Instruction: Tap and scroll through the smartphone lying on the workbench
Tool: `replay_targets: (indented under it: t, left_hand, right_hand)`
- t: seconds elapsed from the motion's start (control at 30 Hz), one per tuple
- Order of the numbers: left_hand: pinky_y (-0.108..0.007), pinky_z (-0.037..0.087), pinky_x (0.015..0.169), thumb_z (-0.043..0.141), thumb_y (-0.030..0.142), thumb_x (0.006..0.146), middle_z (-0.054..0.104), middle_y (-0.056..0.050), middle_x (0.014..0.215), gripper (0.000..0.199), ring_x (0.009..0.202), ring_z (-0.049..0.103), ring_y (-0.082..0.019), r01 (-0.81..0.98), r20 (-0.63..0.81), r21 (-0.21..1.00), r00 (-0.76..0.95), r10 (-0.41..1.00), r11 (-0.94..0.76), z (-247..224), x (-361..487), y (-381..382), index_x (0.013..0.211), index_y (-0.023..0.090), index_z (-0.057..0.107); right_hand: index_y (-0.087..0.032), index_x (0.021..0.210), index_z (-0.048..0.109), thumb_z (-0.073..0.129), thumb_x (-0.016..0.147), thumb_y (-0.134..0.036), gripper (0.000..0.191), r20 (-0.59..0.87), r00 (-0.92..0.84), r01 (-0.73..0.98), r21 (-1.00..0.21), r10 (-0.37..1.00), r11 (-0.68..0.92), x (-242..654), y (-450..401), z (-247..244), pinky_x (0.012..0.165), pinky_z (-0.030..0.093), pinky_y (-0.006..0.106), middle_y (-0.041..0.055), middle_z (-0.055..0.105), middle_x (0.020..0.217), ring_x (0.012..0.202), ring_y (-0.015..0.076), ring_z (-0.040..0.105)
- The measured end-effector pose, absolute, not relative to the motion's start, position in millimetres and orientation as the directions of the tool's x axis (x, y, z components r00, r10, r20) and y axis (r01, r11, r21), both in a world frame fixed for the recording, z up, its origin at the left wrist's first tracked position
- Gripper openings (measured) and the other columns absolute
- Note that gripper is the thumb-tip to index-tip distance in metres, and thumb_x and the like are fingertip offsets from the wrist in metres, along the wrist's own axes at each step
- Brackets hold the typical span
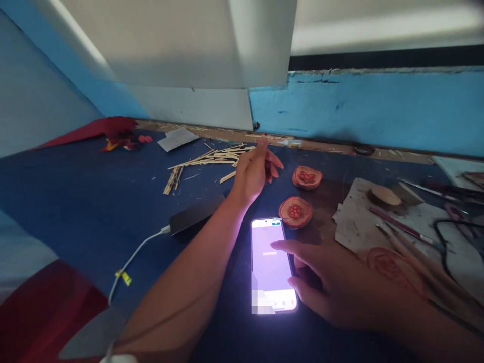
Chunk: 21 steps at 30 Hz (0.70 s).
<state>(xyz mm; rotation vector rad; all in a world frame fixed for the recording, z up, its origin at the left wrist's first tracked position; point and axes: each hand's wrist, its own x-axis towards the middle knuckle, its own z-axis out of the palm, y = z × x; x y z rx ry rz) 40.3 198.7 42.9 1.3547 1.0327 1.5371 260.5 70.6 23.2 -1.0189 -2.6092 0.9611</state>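
Observation:
A lit smartphone [271, 264] lies face up on the dark blue table [94, 201]. My right hand [333, 285] rests beside it, index finger touching the screen's right side. My left hand [255, 169] reaches forward over the table, fingers loosely curled, thumb and fingertips close together near a pile of thin wooden sticks [206, 161]. I cannot tell whether it pinches a stick. Two round wooden slices with red flower carvings [295, 212] [307, 177] lie just right of my left hand.
A dark power bank [194, 217] with a white cable [130, 262] lies left of my forearm. Paper [397, 227] with brushes, a plain wooden slice [383, 196] and tools lies at right. Red paper scraps [113, 132] sit far left. Blue wall behind.

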Motion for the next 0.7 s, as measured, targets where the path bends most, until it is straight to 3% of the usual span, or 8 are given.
replay_targets:
  t: [0.37,0.7]
  left_hand:
    - [-0.023,0.036,0.042,0.041,0.081,0.105,0.058,-0.002,0.047,0.083,0.041,0.051,-0.009,-0.083,0.328,0.939,-0.080,0.941,-0.335,43.6,40.4,198.2,0.059,0.020,0.073]
    - [-0.023,0.037,0.044,0.040,0.080,0.106,0.058,-0.002,0.048,0.084,0.042,0.051,-0.009,-0.060,0.321,0.943,-0.086,0.943,-0.326,45.5,40.5,196.3,0.058,0.019,0.073]
  right_hand:
    - [-0.040,0.160,0.054,0.072,0.094,-0.024,0.070,-0.098,-0.753,0.553,-0.630,0.651,0.545,260.6,67.9,26.3,0.063,0.041,0.028,-0.0055,0.077,0.086,0.069,0.0160,0.067]
    - [-0.035,0.150,0.063,0.058,0.106,-0.025,0.046,-0.073,-0.756,0.548,-0.613,0.650,0.569,257.6,72.6,30.6,0.077,0.049,0.035,0.0017,0.082,0.105,0.088,0.0228,0.076]
